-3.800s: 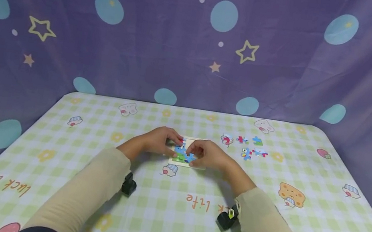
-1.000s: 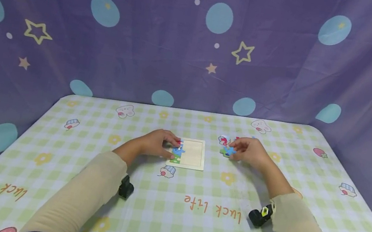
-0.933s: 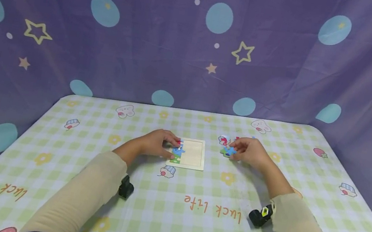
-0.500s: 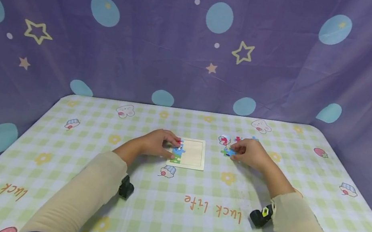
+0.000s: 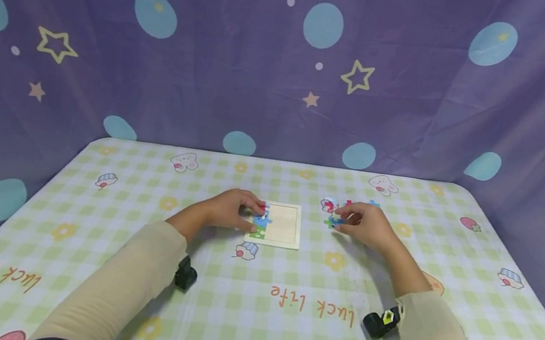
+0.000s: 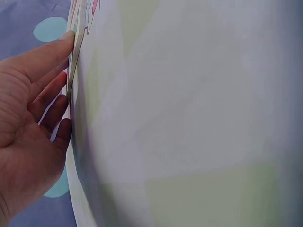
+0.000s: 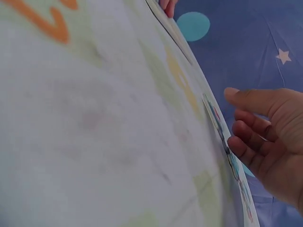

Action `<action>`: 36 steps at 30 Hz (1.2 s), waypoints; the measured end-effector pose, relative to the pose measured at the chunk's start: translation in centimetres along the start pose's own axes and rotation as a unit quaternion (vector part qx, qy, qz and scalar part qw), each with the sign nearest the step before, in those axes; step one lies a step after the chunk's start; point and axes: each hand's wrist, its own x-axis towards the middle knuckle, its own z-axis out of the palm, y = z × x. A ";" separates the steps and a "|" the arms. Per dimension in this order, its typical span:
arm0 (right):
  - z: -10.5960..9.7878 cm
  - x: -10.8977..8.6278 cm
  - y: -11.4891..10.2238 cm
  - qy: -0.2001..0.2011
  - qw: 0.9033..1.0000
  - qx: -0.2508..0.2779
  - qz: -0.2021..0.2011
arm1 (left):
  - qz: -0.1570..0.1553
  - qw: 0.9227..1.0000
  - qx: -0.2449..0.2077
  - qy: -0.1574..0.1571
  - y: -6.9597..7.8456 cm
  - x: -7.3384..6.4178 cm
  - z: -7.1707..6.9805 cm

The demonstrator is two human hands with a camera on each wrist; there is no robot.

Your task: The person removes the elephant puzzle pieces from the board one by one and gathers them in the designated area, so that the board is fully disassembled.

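Observation:
A shallow wooden puzzle tray (image 5: 298, 233) lies mid-table. Blue, green and red puzzle pieces (image 5: 259, 228) fill its left side, and its right side is bare wood. My left hand (image 5: 231, 210) rests at the tray's left edge, thumb and fingertips on those pieces. To the right of the tray, a blue-green puzzle piece (image 5: 332, 222) lies on the cloth. My right hand (image 5: 368, 224) hovers close over it with loosely bent fingers. In the right wrist view the thumb and fingers (image 7: 246, 150) stand apart above the pieces, with nothing between them.
More loose pieces lie behind the right hand: a red piece (image 5: 349, 203), a blue piece (image 5: 375, 203) and a red-white piece (image 5: 328, 205). The hand hides part of this group. A checkered cloth (image 5: 205, 326) covers the table; a purple curtain (image 5: 201, 81) hangs behind.
Earlier, my right hand was over the tray, with blue-green pieces in its middle. Those pieces left the tray and lie at right. In the last second my right fingers came off the blue-green piece.

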 end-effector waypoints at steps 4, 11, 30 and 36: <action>0.6 -0.1 -0.3 0.007 0.998 0.055 0.007 | -0.007 1.000 0.010 0.002 0.2 0.0 0.0; 1.6 0.1 -1.2 0.005 0.995 0.097 -0.007 | -0.005 0.999 0.034 0.010 0.5 -0.1 -0.1; 3.6 2.1 -5.4 -0.029 0.992 0.118 -0.020 | 0.003 0.997 0.069 0.033 0.8 -0.2 0.1; 4.0 2.6 -6.0 -0.040 0.993 0.111 -0.027 | 0.019 0.996 0.081 0.042 0.6 -0.1 0.2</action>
